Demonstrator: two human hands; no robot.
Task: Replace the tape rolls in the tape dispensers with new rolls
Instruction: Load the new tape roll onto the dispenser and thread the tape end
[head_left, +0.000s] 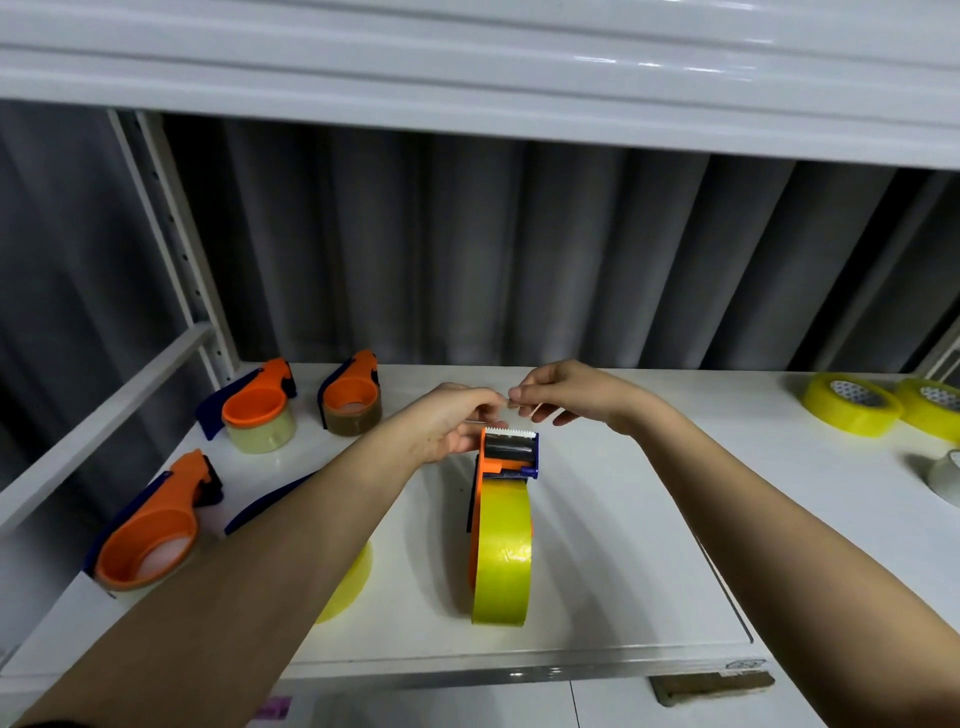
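Both grips pinch the clear tape end: left hand (457, 423), right hand (558, 395), above the orange plastic dispenser (506, 462). The thin, sticky film likely creases easily; hold its edges.

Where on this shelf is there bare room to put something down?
Bare shelf lies between the standing dispenser and the yellow rolls at the right. The left end is crowded with orange dispensers.
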